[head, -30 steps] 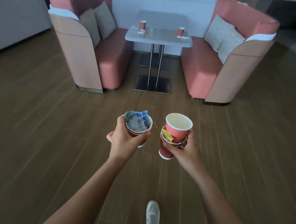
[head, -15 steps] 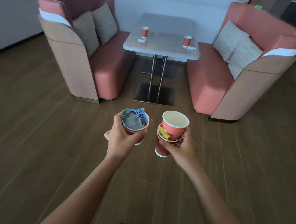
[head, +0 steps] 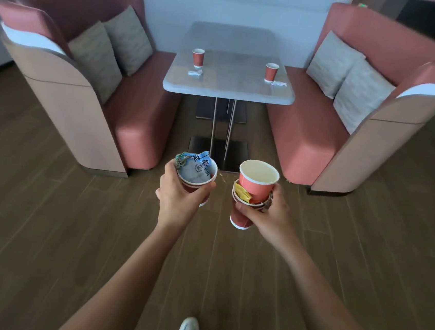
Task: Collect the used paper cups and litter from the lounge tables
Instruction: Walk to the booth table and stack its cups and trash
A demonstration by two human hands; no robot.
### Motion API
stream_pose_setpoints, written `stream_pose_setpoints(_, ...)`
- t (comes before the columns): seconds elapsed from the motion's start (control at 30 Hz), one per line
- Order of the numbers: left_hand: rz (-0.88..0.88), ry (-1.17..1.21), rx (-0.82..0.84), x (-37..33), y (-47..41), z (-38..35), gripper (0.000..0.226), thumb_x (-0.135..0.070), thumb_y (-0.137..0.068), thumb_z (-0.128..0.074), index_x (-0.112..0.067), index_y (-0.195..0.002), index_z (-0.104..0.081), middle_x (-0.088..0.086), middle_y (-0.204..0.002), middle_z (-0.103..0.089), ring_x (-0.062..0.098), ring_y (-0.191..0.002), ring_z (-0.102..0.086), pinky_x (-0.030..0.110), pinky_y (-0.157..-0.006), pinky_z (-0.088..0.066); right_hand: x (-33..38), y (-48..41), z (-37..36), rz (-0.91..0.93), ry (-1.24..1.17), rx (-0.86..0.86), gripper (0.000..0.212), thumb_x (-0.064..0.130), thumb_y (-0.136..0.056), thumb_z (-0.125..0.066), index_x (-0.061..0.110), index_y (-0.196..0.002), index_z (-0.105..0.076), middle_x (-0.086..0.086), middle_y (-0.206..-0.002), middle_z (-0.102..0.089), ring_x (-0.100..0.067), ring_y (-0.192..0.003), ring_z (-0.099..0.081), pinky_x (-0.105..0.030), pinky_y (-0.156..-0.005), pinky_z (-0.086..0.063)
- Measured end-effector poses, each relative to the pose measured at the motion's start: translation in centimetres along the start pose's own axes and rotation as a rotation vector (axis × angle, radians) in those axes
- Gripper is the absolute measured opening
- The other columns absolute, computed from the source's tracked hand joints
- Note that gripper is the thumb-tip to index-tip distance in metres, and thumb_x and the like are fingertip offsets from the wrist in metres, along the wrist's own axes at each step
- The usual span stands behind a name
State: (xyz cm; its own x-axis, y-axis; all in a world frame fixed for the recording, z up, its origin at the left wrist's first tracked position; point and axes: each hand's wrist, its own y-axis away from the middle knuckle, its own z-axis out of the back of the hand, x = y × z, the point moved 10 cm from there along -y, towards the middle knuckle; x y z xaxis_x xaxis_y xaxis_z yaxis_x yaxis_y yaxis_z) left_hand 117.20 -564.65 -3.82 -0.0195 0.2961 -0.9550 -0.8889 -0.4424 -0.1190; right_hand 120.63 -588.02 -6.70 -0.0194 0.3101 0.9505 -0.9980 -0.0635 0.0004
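Though narrow between sofas (head: 140, 119), open floor (head: 43, 227) up to table (head: 227, 94) edge.

Ahead of left hand (head: 177, 201) and right hand (head: 271, 219), a table (head: 230, 87) stands between left sofa (head: 137, 127) and right sofa (head: 304, 144); on it, left paper cup (head: 197, 58) and right paper cup (head: 271, 72).

Lounge or café: booth sofas (head: 140, 119) facing shared table (head: 230, 85).
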Motion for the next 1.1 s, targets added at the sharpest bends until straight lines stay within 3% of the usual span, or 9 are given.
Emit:
stream_pose_setpoints(0.1,-0.022,0.013,0.018,0.2,-5.1,-1.0,0.069,-0.056,-0.052,-0.075,-0.048,-0.111,-0.039,-0.008,-0.115,-0.059,0.018,-0.113,-0.056,0.053,-0.102,-0.041,0.2,-4.4,-1.0,-0.014,-0.015,-0.016,0.091,0.051,-0.051,-0.080,0.028,-0.129,-0.041,0.008,-0.120,-0.061,-0.012,-0.107,-0.062,-0.041,-0.094,-0.051)
stream_pose_setpoints(0.23,-0.025,0.014,0.034,0.4,-10.9,-2.4,0.069,-0.057,-0.052,-0.075,-0.052,-0.109,-0.037,-0.008,-0.115,-0.060,0.018,-0.113,-0.057,0.053,-0.102,-0.041,0.7,-9.8,-2.1,-0.014,-0.020,-0.021,0.083,0.036,-0.060,-0.085,0.026,-0.130,-0.041,0.007,-0.122,-0.059,-0.012,-0.109,-0.060,-0.041,-0.095,-0.051)
stream_pose_setpoints(0.4,-0.021,0.004,0.046,0.6,-17.9,-4.9,0.068,-0.055,-0.052,-0.076,-0.052,-0.108,-0.037,-0.010,-0.114,-0.060,0.015,-0.111,-0.058,0.052,-0.102,-0.042,0.9,-17.4,-3.0,-0.003,-0.019,-0.015,0.085,0.035,-0.062,-0.085,0.025,-0.133,-0.039,0.005,-0.126,-0.057,-0.014,-0.112,-0.059,-0.040,-0.096,-0.051)
stream_pose_setpoints(0.5,-0.017,-0.004,0.034,1.0,-22.5,-6.6,0.073,-0.056,-0.052,-0.077,-0.044,-0.114,-0.040,-0.009,-0.115,-0.060,0.016,-0.112,-0.058,0.050,-0.100,-0.044,0.9,-22.3,-3.1,0.015,-0.006,-0.023,0.081,0.033,-0.063,-0.085,0.026,-0.130,-0.041,0.007,-0.124,-0.058,-0.010,-0.110,-0.059,-0.037,-0.095,-0.051)
stream_pose_setpoints(0.7,-0.028,0.013,0.032,-0.3,-31.1,-11.3,0.075,-0.039,-0.056,-0.081,-0.022,-0.120,-0.046,-0.003,-0.113,-0.061,0.012,-0.105,-0.060,0.039,-0.092,-0.052,1.2,-32.7,-1.6,0.013,0.005,-0.016,0.085,0.051,-0.055,-0.083,0.030,-0.127,-0.042,0.012,-0.120,-0.060,-0.009,-0.109,-0.060,-0.040,-0.094,-0.052)
stream_pose_setpoints(1.1,-0.012,0.029,-0.009,-1.5,-46.1,-18.1,0.069,-0.039,-0.055,-0.082,-0.026,-0.113,-0.046,-0.001,-0.114,-0.061,0.015,-0.107,-0.059,0.039,-0.092,-0.051,1.8,-49.9,-1.7,0.015,0.044,0.068,0.088,0.052,-0.057,-0.083,0.034,-0.130,-0.037,0.011,-0.127,-0.057,-0.012,-0.114,-0.058,-0.041,-0.097,-0.050)
